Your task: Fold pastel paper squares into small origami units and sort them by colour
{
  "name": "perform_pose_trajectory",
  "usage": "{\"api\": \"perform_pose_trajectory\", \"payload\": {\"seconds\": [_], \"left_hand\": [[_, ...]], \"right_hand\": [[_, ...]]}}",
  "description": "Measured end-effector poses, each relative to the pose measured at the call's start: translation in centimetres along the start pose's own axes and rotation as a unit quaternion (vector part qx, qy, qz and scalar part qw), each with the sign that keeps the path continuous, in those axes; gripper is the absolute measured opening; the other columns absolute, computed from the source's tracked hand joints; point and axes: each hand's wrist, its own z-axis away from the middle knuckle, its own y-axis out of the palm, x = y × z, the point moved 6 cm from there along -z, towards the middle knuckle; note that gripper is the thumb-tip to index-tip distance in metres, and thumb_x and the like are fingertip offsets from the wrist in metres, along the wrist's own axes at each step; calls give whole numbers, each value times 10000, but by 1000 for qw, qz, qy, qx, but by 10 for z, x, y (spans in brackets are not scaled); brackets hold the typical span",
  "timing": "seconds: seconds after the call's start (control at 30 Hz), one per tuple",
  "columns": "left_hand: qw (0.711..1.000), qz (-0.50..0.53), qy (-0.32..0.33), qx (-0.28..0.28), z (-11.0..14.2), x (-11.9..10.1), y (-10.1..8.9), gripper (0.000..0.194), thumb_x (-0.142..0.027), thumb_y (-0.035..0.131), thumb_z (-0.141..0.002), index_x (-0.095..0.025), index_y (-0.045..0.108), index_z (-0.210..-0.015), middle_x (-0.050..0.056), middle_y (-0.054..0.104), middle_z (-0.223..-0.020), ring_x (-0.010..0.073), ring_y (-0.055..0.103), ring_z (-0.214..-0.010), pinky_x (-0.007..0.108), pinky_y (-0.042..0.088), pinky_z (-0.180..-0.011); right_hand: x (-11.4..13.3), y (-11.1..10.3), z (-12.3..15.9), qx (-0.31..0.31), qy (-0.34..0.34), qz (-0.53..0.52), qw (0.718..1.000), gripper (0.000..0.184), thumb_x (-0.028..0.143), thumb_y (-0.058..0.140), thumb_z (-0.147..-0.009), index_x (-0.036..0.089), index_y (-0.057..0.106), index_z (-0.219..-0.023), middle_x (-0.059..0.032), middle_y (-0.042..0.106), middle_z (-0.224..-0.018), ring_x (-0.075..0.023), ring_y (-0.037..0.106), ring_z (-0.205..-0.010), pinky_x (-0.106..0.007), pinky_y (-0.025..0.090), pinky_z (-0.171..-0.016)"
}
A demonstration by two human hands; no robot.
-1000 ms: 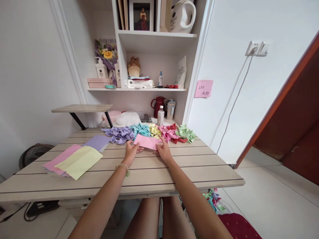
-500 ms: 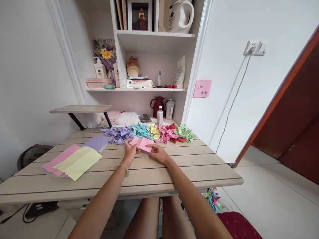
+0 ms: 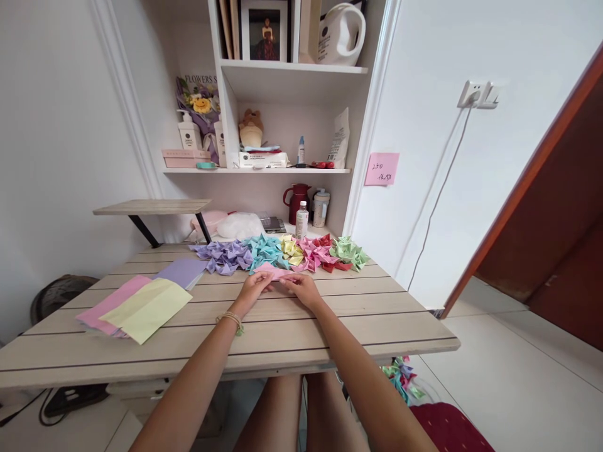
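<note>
A folded sheet of pink paper (image 3: 272, 270) is held just above the table between my two hands. My left hand (image 3: 255, 289) grips its left part, fingers closed on the near edge. On the right, my right hand (image 3: 301, 289) pinches the same near edge, its fingertips close to those of the left. My fingers cover part of the folds. Right behind the paper lie heaps of folded paper pieces: purple (image 3: 225, 256), blue (image 3: 265, 250), yellow (image 3: 292, 250), pink (image 3: 316, 254), with red ones (image 3: 336, 267) and green ones (image 3: 349, 251) at the right end.
Loose sheets lie at the left of the table (image 3: 282, 339): yellow (image 3: 147, 309), pink (image 3: 113, 306) and purple (image 3: 178, 274). A small raised stand (image 3: 153, 207) is at the back left. A bottle (image 3: 302, 221), a red jug (image 3: 296, 202) and a cup (image 3: 321, 208) stand behind the heaps.
The pink paper was flatter and wider a second ago; now it is folded and looks smaller. My right hand has moved left toward my left hand. The camera view has shifted slightly.
</note>
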Motion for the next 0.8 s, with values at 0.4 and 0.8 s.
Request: {"api": "perform_pose_trajectory", "payload": {"seconds": [0.4, 0.8], "left_hand": [[998, -49, 35, -10, 0, -1, -2, 304, -381, 746, -556, -121, 652, -682, 41, 661, -625, 146, 603, -582, 249, 464, -593], [997, -70, 22, -7, -1, 2, -4, 339, -392, 709, -608, -130, 599, -794, 14, 628, -587, 139, 616, -533, 219, 419, -526]], "right_hand": [[-3, -9, -2, -48, 10, 36, 998, 410, 517, 598, -678, 144, 570, -509, 16, 507, -463, -98, 435, -464, -206, 323, -454], [-16, -2, -2, -33, 53, -48, 997, 372, 467, 614, -667, 151, 594, -863, 9, 577, -577, -127, 524, -490, -235, 431, -472]]}}
